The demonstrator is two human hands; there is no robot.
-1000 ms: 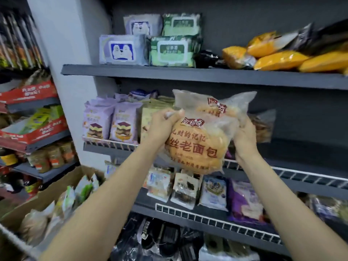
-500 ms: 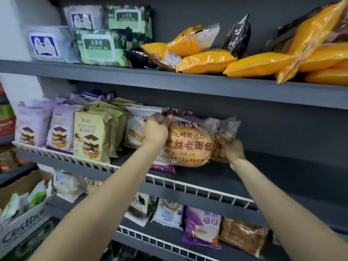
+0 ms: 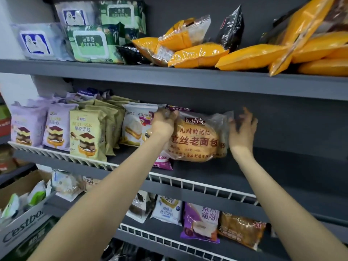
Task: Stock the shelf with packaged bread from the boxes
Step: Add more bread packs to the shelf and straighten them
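Right hand (image 3: 243, 131) off upright bread pack (image 3: 195, 138)

Two hands show, the left hand (image 3: 163, 123) and the right hand (image 3: 243, 129), with one round bread bag (image 3: 195, 140) between them. Three shelf boards are in view; the middle shelf (image 3: 263, 172) carries that bag. Left of the left hand stand two purple cake packs (image 3: 28, 127) in the front row, one beige mousse pack (image 3: 86, 132) at the front with more behind it, uncountable, and one white sandwich pack (image 3: 134, 125). Above the hands lie two white wipe packs (image 3: 37, 42) and two green wipe packs (image 3: 92, 44). One cardboard box (image 3: 20, 221) sits low to the left.
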